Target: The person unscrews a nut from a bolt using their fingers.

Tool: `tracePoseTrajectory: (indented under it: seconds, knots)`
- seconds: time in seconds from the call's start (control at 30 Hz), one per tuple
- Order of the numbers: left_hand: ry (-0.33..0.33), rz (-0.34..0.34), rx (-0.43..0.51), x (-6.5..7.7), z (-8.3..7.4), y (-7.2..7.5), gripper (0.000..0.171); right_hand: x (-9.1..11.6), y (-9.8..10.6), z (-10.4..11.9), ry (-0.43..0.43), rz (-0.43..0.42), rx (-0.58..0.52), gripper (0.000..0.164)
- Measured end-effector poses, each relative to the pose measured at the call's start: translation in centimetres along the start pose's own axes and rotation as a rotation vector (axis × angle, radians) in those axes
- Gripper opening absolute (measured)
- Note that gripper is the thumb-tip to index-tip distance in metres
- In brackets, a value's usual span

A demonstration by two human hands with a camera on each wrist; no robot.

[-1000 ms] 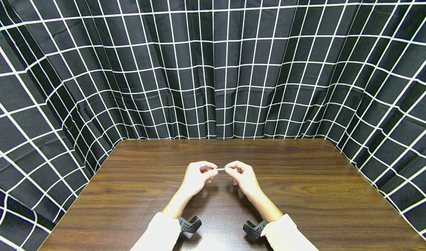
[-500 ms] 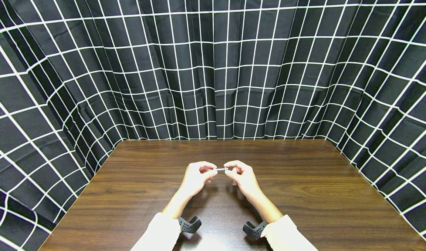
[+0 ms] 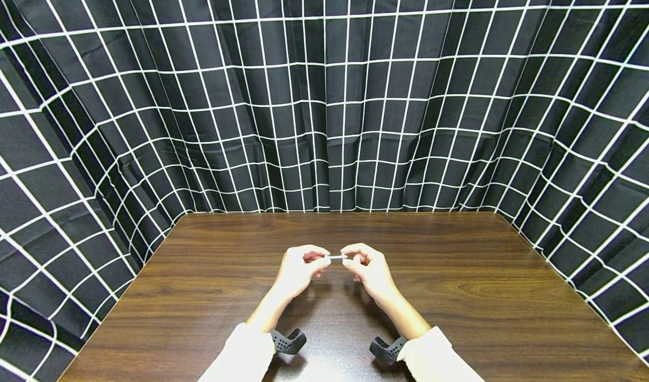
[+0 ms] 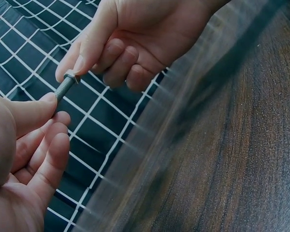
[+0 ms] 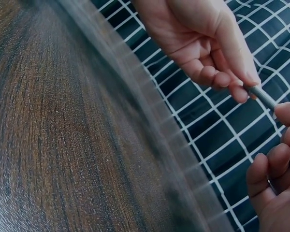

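Observation:
A small grey threaded bolt (image 4: 64, 90) lies roughly level between my two hands, above the table, in the head view. My left hand (image 3: 299, 270) pinches one end between thumb and fingertips, which hide that end. At the other end sits a wider six-sided piece that looks like a nut (image 4: 72, 76). Thumb and forefinger of my right hand (image 3: 369, 269) hold this nut from opposite sides, the other fingers curled below. In the right wrist view the threaded bolt (image 5: 263, 96) spans the gap between the hands, and the right fingers cover the nut.
Beneath both hands is a dark brown wooden table (image 3: 228, 297). A black curtain (image 3: 324, 117) with a white grid surrounds its back and sides. Each wrist wears a dark band mount (image 3: 290, 341) below a pale sleeve (image 3: 243, 351).
The right thumb and forefinger have shifted slightly and spread around the bolt's end, so the nut now shows between them. The left hand stays almost still on the bolt.

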State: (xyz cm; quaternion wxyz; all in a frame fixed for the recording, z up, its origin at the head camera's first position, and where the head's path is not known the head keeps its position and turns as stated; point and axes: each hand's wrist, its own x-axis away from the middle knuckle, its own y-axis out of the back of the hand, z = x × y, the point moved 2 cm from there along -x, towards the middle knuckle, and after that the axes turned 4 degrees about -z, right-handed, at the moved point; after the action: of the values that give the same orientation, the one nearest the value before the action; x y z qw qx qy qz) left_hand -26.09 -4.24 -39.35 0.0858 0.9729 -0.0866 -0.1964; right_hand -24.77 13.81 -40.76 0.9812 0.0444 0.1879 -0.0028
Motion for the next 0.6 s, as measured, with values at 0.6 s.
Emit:
tracePoseTrajectory:
  seconds: [0.6]
  knots:
    - [-0.014, -0.002, -0.013, 0.1, -0.2, 0.0, 0.012, -0.5, 0.1, -1.4, -0.086, -0.115, 0.036, 0.015]
